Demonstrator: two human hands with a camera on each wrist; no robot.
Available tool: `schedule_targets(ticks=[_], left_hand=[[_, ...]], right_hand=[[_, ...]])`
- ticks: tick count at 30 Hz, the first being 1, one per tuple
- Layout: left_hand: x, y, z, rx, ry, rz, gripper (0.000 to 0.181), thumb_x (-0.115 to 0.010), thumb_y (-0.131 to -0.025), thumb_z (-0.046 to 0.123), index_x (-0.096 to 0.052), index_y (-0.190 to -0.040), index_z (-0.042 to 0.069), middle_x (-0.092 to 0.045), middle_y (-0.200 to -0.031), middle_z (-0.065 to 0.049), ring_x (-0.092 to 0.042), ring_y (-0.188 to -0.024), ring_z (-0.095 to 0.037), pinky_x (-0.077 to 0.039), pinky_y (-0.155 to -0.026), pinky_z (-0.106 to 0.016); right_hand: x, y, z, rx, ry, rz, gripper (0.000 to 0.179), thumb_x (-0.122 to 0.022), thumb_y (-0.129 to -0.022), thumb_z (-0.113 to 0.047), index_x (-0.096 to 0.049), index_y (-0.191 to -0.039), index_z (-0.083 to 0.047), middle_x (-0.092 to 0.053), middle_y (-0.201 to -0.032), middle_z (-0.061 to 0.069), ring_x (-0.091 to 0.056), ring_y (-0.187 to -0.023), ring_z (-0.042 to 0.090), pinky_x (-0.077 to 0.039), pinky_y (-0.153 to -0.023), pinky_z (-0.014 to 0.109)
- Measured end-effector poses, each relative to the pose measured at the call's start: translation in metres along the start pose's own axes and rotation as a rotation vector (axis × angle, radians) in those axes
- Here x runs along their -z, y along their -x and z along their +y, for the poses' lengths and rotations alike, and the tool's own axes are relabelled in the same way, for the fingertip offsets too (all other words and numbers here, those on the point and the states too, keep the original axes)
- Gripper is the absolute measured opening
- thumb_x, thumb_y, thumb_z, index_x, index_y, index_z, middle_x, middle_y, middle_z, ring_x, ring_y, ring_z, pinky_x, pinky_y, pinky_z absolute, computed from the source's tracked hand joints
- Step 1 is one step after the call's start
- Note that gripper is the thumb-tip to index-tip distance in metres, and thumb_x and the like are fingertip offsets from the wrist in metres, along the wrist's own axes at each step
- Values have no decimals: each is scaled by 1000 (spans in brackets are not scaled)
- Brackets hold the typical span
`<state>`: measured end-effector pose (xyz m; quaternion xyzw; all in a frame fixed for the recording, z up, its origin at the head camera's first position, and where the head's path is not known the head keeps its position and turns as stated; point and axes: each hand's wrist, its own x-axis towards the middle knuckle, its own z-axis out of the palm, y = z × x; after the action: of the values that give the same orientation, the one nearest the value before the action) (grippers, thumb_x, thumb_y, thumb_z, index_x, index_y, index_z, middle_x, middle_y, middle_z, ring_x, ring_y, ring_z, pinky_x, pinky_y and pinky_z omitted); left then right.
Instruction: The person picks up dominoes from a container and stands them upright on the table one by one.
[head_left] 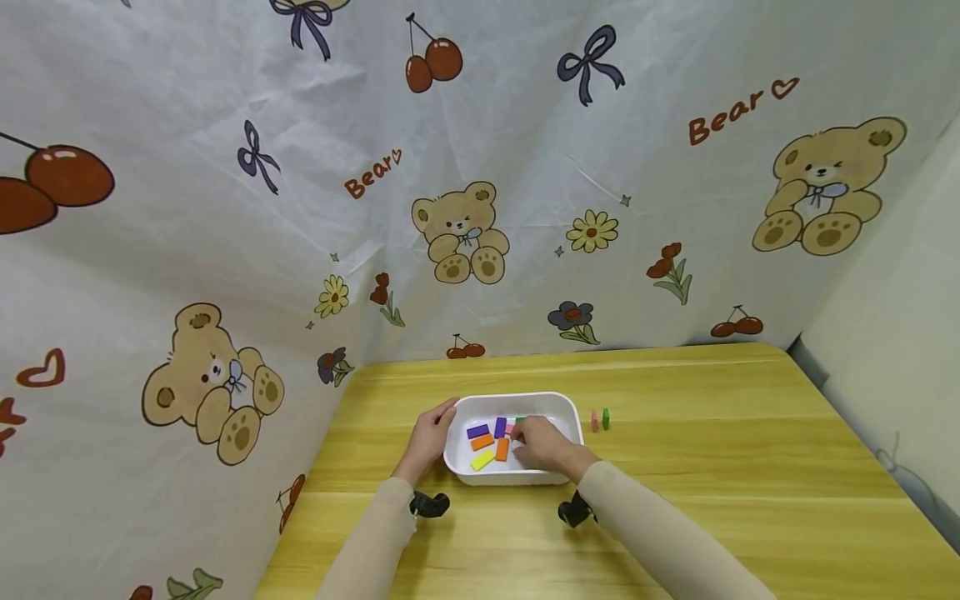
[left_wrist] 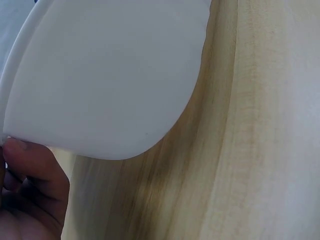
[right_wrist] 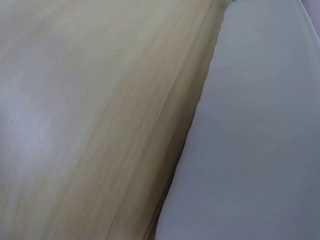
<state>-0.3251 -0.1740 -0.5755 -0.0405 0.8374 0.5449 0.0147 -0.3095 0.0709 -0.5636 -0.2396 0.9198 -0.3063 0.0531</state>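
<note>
A white plastic tray (head_left: 502,479) stands on the wooden table, holding several small coloured blocks. My left hand (head_left: 431,435) grips its left end; in the left wrist view the thumb (left_wrist: 25,152) lies at the rim with the fingers curled below. My right hand (head_left: 543,443) reaches down inside the tray, fingers bent, fingertips right at a pink block (head_left: 510,429); I cannot tell if it pinches it. Around it lie a green block (head_left: 521,420), purple blocks (head_left: 477,432), orange blocks (head_left: 482,442) and a yellow block (head_left: 483,460). The right wrist view shows only the tray's outer wall (right_wrist: 250,125) and wood.
To the right of the tray, a pink block (head_left: 595,421) and a green block (head_left: 606,418) stand on the table (head_left: 712,467). A white cloth (head_left: 517,308) printed with bears and flowers hangs behind the table and along its left side. A pale wall (head_left: 892,350) borders the right.
</note>
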Motion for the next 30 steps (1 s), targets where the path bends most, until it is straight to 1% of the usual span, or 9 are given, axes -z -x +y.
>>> schedule_targets(ticks=[6, 10, 16, 19, 23, 28, 30], left_hand=[[0, -1, -1, 11, 2, 4, 40, -50, -110, 31, -59, -148, 21, -50, -159, -5, -40, -151, -32, -38, -123, -52], [-1, 1, -2, 13, 4, 4, 38, -50, -110, 30, -61, -146, 22, -51, -158, -6, -40, -151, -33, -38, -122, -52], [0, 2, 1, 13, 15, 6, 39, -50, -110, 29, -61, -146, 20, -50, -158, -6, -40, -151, -34, -37, -123, -53], [0, 2, 1, 10, 16, -1, 40, -50, -111, 29, -59, -148, 18, -50, -158, -7, -40, -151, -34, -38, -122, -53], [0, 2, 1, 7, 26, -9, 41, -50, -111, 29, -58, -148, 16, -50, -158, -8, -40, -151, -34, -39, -122, -53], [0, 1, 0, 5, 29, -5, 40, -50, -110, 30, -60, -147, 20, -50, -158, -6, -40, -151, -33, -38, -122, -52], [1, 0, 0, 4, 27, -5, 40, -50, -110, 30, -59, -148, 19, -50, -158, -6, -39, -151, -33, -38, -122, -52]], right_hand=[[4, 0, -1, -13, -19, -5, 18, -73, -83, -1, -75, -101, 2, -71, -90, 10, -55, -80, 16, -54, -77, 35], [7, 1, 0, -29, -34, -9, 18, -74, -86, -2, -74, -104, 1, -71, -93, 10, -55, -83, 16, -55, -80, 36], [16, 2, 0, -2, -17, 25, 16, -75, -87, -1, -72, -103, 0, -69, -92, 9, -57, -84, 16, -56, -80, 37], [19, 3, 1, -5, -19, 32, 17, -75, -88, -1, -71, -105, 1, -68, -92, 7, -58, -85, 16, -57, -80, 36], [22, 2, 2, -21, -44, 24, 19, -74, -90, -2, -70, -109, 1, -67, -94, 5, -57, -86, 14, -57, -80, 35], [28, 3, 1, -64, -68, 17, 18, -73, -93, -5, -71, -111, -5, -65, -96, 1, -55, -87, 15, -56, -84, 34], [31, 3, 0, -75, -83, 13, 17, -73, -94, -6, -71, -110, -7, -65, -96, 0, -56, -88, 15, -57, -85, 34]])
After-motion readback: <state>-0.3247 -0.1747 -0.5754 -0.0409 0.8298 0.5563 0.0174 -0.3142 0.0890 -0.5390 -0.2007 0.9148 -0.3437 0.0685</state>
